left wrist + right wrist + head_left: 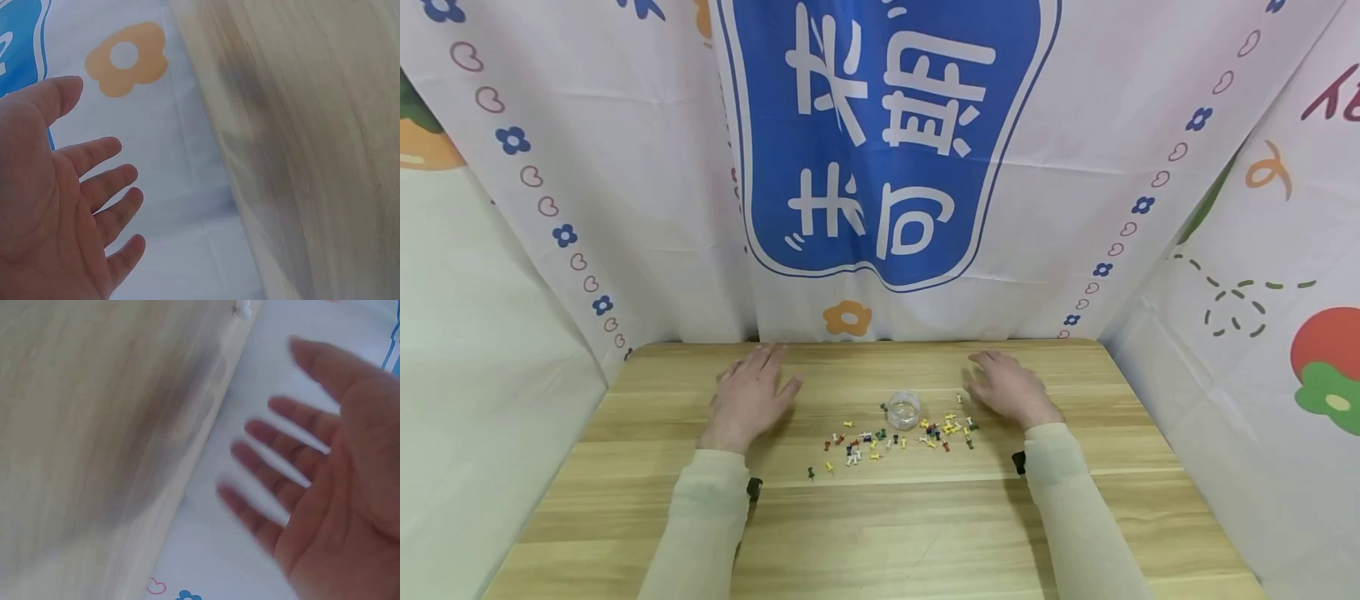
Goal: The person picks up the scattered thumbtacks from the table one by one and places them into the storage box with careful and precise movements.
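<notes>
My left hand is above the left side of the table, its fingers relaxed and spread, with nothing in it. In the left wrist view the palm and loosely bent fingers of that left hand show. Across from it, my right hand is held over the right side, fingers loose and holding nothing. Between the hands stands a small clear round container. Scattered around it lie several push pins in yellow, red, white, blue and green, among them a green push pin. A white push pin shows at the right wrist view's top.
The wooden table extends to a white printed curtain at its back edge. More white cloth hangs along the right side, and a pale sheet along the left.
</notes>
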Available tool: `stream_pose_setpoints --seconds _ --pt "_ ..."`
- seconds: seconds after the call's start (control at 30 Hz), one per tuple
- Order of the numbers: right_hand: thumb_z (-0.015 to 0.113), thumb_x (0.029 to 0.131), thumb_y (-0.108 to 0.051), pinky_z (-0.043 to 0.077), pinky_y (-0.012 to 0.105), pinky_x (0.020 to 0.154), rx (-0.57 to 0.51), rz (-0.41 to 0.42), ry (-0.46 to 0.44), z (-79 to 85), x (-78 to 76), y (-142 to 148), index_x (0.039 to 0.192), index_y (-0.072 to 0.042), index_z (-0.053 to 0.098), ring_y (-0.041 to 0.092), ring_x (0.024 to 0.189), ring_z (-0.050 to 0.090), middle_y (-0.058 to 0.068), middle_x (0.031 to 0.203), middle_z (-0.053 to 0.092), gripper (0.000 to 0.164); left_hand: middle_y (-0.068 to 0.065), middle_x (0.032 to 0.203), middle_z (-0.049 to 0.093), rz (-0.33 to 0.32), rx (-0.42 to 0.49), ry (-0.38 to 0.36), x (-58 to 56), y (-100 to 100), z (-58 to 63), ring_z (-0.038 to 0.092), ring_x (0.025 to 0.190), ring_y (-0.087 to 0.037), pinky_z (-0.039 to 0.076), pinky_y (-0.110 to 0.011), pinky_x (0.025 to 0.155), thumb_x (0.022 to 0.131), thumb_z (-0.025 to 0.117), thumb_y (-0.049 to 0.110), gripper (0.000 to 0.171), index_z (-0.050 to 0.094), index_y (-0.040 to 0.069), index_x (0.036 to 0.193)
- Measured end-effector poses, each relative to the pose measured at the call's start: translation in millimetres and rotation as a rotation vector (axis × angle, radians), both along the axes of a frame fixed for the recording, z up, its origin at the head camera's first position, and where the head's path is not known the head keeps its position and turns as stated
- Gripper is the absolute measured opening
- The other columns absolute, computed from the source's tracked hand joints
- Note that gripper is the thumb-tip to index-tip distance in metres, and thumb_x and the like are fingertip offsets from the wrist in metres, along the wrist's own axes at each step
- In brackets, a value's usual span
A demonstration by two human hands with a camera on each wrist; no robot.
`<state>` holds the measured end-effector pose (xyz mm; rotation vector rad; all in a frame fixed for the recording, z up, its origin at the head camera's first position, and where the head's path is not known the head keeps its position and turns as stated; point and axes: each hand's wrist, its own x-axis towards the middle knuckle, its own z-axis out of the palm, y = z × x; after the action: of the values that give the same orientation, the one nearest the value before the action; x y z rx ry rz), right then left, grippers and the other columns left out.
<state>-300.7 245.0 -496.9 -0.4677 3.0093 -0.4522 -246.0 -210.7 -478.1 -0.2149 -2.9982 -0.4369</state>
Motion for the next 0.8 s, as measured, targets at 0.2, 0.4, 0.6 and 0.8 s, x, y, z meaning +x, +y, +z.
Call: stream_pose_setpoints --seconds 0.2,0.4,0.6,0.8 --pt "0.08 0.11 -0.01 0.067 0.058 0.111 -0.115 0.147 -0.011 -3.2 -2.8 -8.2 0.132 -0.005 0.08 0.033 0.119 0.08 0.013 0.127 0.084 0.023 -0.029 0.189 0.036 -0.02 -0.013 -0.006 -0.2 4.0 -1.0 0.038 0.175 -0.053 0.029 -0.075 0.144 0.123 0.053 0.051 0.076 0.041 0.001 0.179" --pt "0.084 0.106 -0.005 0.069 0.05 0.104 -0.085 0.195 -0.024 -5.6 -2.0 -15.4 0.116 -0.008 0.084 0.023 0.107 0.078 0.007 0.114 0.084 0.01 -0.027 0.189 0.037 -0.047 -0.024 -0.021 -1.1 15.2 -2.5 0.037 0.176 -0.052 0.026 -0.074 0.145 0.122 0.053 0.052 0.077 0.039 0.004 0.181" --pt "0.084 0.108 -0.007 0.068 0.045 0.098 -0.058 0.174 -0.036 -9.7 -3.3 -17.4 0.108 -0.012 0.084 0.017 0.1 0.075 0.004 0.109 0.084 0.005 -0.025 0.189 0.038 -0.11 -0.012 -0.037 0.7 37.0 -5.0 0.038 0.176 -0.051 0.027 -0.073 0.145 0.122 0.054 0.051 0.077 0.038 0.004 0.182" --pt "0.082 0.109 -0.007 0.069 0.046 0.1 -0.06 0.161 -0.045 -8.5 -3.2 -16.3 0.107 -0.013 0.084 0.018 0.101 0.076 0.004 0.109 0.085 0.007 -0.02 0.19 0.038 -0.202 0.073 -0.075 4.6 67.2 -3.7 0.039 0.177 -0.048 0.031 -0.074 0.144 0.122 0.055 0.053 0.076 0.04 0.008 0.182"
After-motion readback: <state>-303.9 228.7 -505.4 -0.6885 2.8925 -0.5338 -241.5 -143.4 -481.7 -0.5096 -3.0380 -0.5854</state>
